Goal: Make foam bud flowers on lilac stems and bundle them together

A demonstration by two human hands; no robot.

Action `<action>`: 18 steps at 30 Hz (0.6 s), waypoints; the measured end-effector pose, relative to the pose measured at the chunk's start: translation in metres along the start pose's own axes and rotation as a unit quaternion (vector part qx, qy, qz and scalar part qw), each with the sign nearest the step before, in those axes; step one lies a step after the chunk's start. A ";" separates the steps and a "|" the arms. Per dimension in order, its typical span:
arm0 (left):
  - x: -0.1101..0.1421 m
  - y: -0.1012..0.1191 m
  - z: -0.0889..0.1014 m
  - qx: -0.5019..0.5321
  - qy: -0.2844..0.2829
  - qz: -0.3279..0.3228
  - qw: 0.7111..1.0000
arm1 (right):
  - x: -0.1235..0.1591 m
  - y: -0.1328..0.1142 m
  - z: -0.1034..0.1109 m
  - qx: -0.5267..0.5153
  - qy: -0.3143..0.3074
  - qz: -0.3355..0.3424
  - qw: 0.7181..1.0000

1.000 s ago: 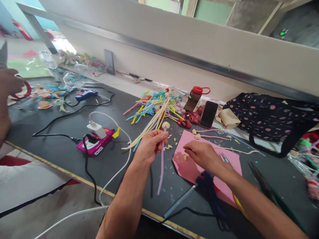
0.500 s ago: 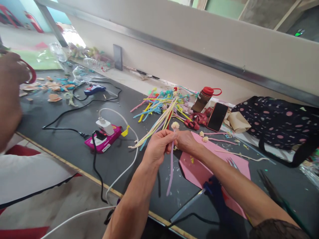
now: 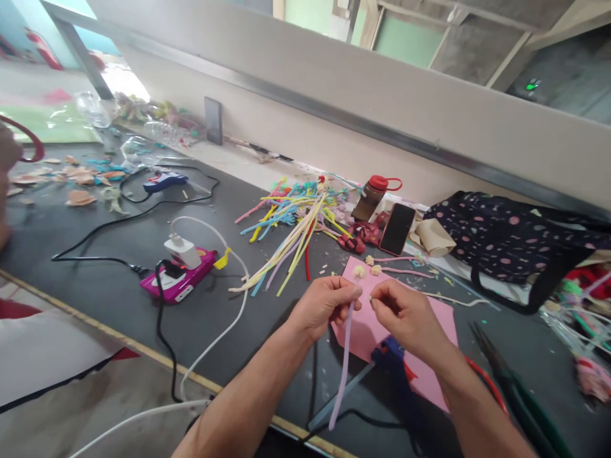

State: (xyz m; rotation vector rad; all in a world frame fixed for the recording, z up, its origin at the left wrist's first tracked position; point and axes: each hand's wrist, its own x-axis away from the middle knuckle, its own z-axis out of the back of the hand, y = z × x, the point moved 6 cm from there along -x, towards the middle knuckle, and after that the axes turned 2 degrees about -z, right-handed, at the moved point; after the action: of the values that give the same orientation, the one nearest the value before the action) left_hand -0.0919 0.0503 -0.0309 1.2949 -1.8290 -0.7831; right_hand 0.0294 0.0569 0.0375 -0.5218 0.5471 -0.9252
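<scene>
My left hand pinches a lilac fuzzy stem, probably a pipe cleaner, which hangs down toward the table's front. A small cream flower head tops this stem, just above my fingers. Close beside it, my right hand is closed in a pinch; a tiny pale bit shows at its fingertips, too small to name. Beneath both hands lies a pink sheet. On it rests a blue glue gun with a clear glue stick at its back, partly hidden by my right arm.
Colourful fuzzy stems lie bundled ahead. Behind are a red-capped bottle, a phone and a dotted bag. A magenta power strip with trailing cords sits left; dark-handled scissors lie right. A co-worker's hand shows far left.
My right hand has come away from the flower head and moved right, its fingers now pinched. The left hand still holds the lilac stem. The co-worker's arm has mostly left the view.
</scene>
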 end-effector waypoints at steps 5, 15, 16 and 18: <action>-0.003 -0.005 -0.014 -0.025 -0.014 0.008 1.000 | 0.005 -0.003 0.005 0.082 0.023 0.046 0.995; -0.006 -0.008 -0.010 -0.020 -0.014 -0.005 1.000 | 0.001 0.004 0.000 0.033 0.056 0.038 0.997; -0.006 -0.007 -0.011 -0.007 -0.014 -0.004 1.000 | 0.000 0.007 0.000 -0.009 0.049 0.013 0.999; -0.004 -0.006 -0.011 0.017 -0.014 -0.004 1.000 | -0.003 0.014 -0.004 -0.113 0.014 -0.054 0.992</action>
State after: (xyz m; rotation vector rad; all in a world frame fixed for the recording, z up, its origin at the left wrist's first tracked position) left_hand -0.0783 0.0520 -0.0309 1.3183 -1.8681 -0.7821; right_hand 0.0336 0.0657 0.0261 -0.7508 0.6584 -0.9802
